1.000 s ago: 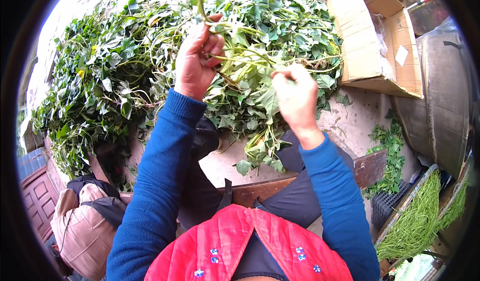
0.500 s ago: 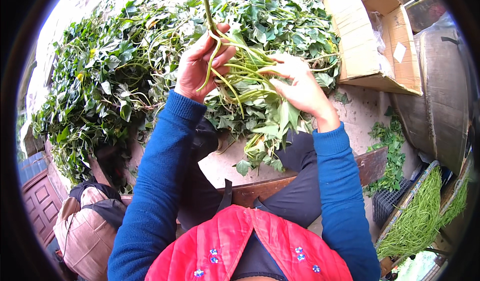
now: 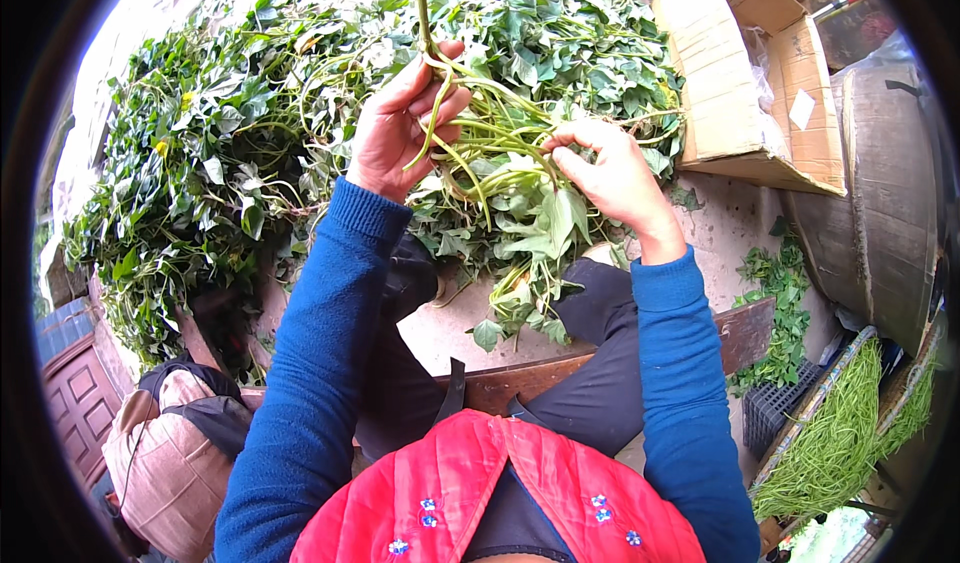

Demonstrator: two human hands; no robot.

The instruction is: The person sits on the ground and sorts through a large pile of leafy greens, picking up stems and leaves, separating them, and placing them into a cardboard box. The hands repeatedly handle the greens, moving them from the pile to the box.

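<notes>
My left hand (image 3: 405, 128) is raised and closed around the thick stem of a leafy green vine (image 3: 490, 153). Several thin side stalks fan out from that stem toward my right hand (image 3: 610, 178), which pinches one of them between thumb and fingers. Leaves of the vine hang down below both hands over my lap. Behind the hands lies a large pile of the same green vines (image 3: 250, 153).
An open cardboard box (image 3: 740, 73) stands at the upper right, beside a big grey drum (image 3: 885, 203). A tray of stripped green stalks (image 3: 835, 438) lies at the lower right above a dark crate (image 3: 775, 413). A pink-and-black backpack (image 3: 160, 463) sits at the lower left.
Both hands dropped slightly and drew closer. The right hand moved from gripping leaves to pinching a thin stalk, and the side stalks now fan out between the two hands.
</notes>
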